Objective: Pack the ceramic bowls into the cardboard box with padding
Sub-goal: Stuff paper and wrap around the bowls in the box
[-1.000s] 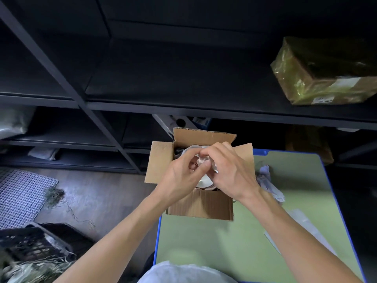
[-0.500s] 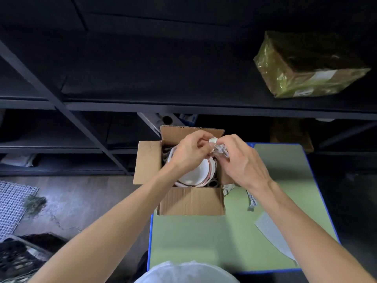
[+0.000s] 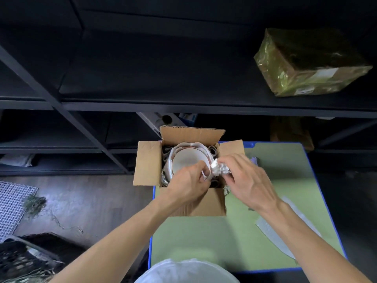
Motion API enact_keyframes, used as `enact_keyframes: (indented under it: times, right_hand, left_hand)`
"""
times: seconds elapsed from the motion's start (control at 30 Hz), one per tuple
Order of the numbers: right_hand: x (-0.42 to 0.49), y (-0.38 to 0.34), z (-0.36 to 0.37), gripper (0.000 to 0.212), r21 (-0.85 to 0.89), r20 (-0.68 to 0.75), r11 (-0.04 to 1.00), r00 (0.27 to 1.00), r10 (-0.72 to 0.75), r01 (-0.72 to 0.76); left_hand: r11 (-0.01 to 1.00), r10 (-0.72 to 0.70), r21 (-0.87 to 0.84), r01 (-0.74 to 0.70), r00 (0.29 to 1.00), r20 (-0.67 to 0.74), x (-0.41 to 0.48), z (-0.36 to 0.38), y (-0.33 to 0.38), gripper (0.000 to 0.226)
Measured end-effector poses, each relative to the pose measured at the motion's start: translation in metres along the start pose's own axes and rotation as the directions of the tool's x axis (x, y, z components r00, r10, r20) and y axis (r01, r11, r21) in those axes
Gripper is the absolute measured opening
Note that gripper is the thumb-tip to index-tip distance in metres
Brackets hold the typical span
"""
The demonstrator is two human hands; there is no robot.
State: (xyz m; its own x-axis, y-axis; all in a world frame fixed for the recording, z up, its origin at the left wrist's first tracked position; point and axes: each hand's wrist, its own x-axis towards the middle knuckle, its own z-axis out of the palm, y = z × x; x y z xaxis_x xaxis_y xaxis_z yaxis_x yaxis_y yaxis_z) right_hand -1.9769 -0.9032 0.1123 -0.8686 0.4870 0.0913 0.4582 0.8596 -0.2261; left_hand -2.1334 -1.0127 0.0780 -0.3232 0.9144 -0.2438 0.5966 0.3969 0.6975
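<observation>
An open cardboard box stands at the far left corner of the green table. Inside it lies a white ceramic bowl with a reddish rim, wrapped around by white padding sheet. My left hand reaches over the box's near wall and its fingers curl on the bowl's near rim. My right hand pinches a crumpled wad of white paper at the box's right side, just above the gap beside the bowl.
Strips of padding sheet lie on the table's right part. A white rounded thing sits at the near edge. Dark shelving runs behind, with a film-wrapped parcel on it. A mesh mat and a crate lie on the floor at left.
My hands have come apart and dropped lower: the left one went down to the bowl's rim, the right one carried the paper wad to the box's right side. The bowl is now uncovered.
</observation>
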Motion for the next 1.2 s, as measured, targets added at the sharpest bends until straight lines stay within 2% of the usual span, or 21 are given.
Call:
enact_keyframes:
  times: [0.1, 0.2, 0.43, 0.57, 0.67, 0.73, 0.87, 1.0, 1.13, 1.2]
  right_hand:
    - [-0.009, 0.003, 0.001, 0.033, 0.075, 0.022, 0.991, 0.993, -0.113, 0.111]
    - [-0.009, 0.002, 0.007, 0.018, 0.044, 0.068, 0.961, 0.959, -0.276, 0.273]
    - [-0.001, -0.006, 0.017, 0.021, -0.062, 0.095, 0.969, 0.968, -0.233, 0.239]
    - [-0.001, -0.006, 0.017, 0.019, -0.072, 0.190, 0.969, 0.957, -0.220, 0.237]
    - [0.000, 0.001, 0.009, 0.028, -0.050, 0.234, 0.940, 0.919, -0.319, 0.339]
    - [0.001, 0.005, 0.005, 0.032, -0.077, 0.253, 0.907, 0.888, -0.383, 0.413]
    - [0.000, 0.012, 0.003, 0.032, -0.060, 0.292, 0.902, 0.871, -0.394, 0.428]
    - [-0.002, 0.015, -0.001, 0.034, -0.029, 0.250, 0.942, 0.915, -0.317, 0.334]
    - [0.003, 0.012, -0.004, 0.024, -0.075, 0.270, 0.938, 0.913, -0.307, 0.337]
    - [0.008, 0.007, -0.008, 0.024, -0.129, 0.332, 0.929, 0.898, -0.289, 0.346]
  left_hand:
    - [1.000, -0.006, 0.018, 0.007, 0.999, -0.049, 0.001, 0.004, -0.005, 0.012]
    - [1.000, -0.008, 0.014, 0.009, 0.998, -0.067, 0.003, 0.007, -0.009, 0.011]
    - [1.000, 0.009, 0.002, -0.008, 0.992, -0.128, 0.000, 0.010, -0.015, 0.024]
    - [0.999, 0.045, 0.011, -0.044, 0.990, -0.132, -0.002, 0.011, -0.012, 0.025]
    - [0.997, 0.069, 0.042, -0.065, 0.991, -0.115, -0.005, 0.011, -0.010, 0.015]
    - [0.995, 0.063, 0.080, -0.054, 0.992, -0.109, -0.005, 0.012, -0.010, 0.016]
    - [0.995, 0.045, 0.098, -0.033, 0.991, -0.127, -0.008, 0.013, -0.006, 0.014]
    - [0.994, -0.012, 0.111, 0.019, 0.998, -0.062, -0.004, 0.011, 0.001, 0.026]
    - [0.993, -0.105, 0.057, 0.103, 0.994, 0.026, 0.010, 0.005, 0.007, 0.025]
    - [0.987, -0.153, 0.062, 0.147, 0.984, 0.093, 0.017, 0.003, 0.011, 0.025]
